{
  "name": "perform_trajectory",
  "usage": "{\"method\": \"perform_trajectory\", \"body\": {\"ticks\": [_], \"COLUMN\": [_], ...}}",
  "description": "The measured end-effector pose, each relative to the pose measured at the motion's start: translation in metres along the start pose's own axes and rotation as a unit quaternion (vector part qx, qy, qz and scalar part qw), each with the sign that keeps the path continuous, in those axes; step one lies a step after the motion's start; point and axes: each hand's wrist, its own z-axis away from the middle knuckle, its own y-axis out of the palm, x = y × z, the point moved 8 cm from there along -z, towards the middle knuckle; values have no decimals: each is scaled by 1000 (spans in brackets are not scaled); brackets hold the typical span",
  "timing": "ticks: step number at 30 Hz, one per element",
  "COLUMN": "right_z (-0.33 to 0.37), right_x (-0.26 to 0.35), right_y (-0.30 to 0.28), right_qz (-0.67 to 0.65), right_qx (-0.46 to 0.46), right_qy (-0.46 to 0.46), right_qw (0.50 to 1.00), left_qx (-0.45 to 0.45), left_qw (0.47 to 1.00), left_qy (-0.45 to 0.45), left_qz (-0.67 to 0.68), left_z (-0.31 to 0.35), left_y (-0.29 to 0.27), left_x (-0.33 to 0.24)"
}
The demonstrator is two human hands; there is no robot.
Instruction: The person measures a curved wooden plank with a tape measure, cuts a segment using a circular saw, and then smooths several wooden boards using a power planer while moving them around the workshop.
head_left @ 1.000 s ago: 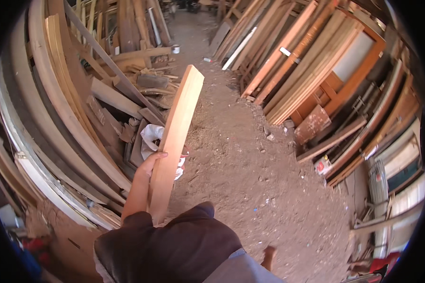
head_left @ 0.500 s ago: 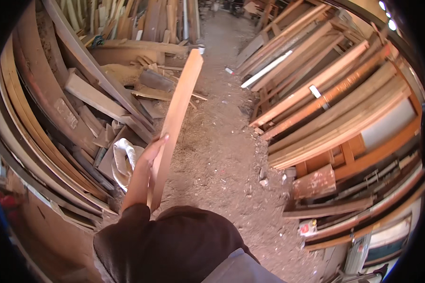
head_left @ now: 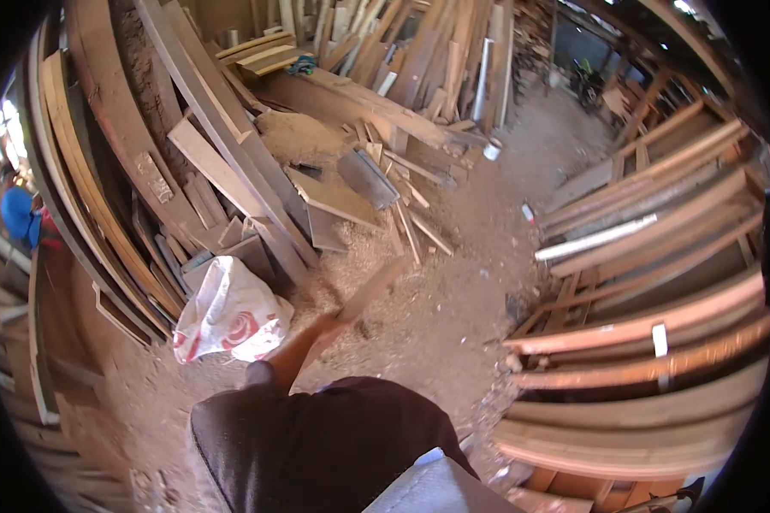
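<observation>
A wooden board (head_left: 375, 285) is gripped in my left hand (head_left: 323, 327), held low in front of my body and pointing up and to the right. Motion smears the hand and the board, so single fingers are hard to pick out. Left of my forearm stands a white sack (head_left: 231, 312) with red print, close to the hand. Of my right hand nothing shows; my dark shirt (head_left: 334, 445) fills the lower middle.
Long planks (head_left: 239, 145) lean along the left, and more stacked timber (head_left: 633, 333) lines the right. Offcuts (head_left: 411, 227) and a sawdust heap (head_left: 304, 137) lie ahead beside a thick beam (head_left: 359, 98). A dirt path (head_left: 488, 222) runs between. Someone in blue (head_left: 17, 209) is at far left.
My view has swung left, bringing the white sack fully into sight. The board in my left hand has dropped lower and now tilts further to the right.
</observation>
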Motion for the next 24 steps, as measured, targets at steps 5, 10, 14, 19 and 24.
{"method": "perform_trajectory", "body": {"ticks": [5, 10, 14, 19, 24], "right_z": [-253, -489, -575, -630, -672], "right_x": [66, 249, 375, 355, 358], "right_y": [-224, -427, -446, -321, -312], "right_qz": [-105, -420, -272, 14, 59], "right_qx": [-107, -131, -89, 24, 81], "right_qy": [-59, -228, -346, -195, -85], "right_qw": [987, 869, 893, 980, 991], "left_qx": [8, -42, -58, -65, -116], "left_qw": [953, 919, 891, 888, 949], "left_qy": [-258, -376, -447, -454, -290], "left_qz": [-158, -111, -51, -15, 41], "left_z": [7, -14, -63, -187, -433], "left_y": [83, 142, 218, 289, 319], "left_x": [59, 47, 30, -56, -226]}}
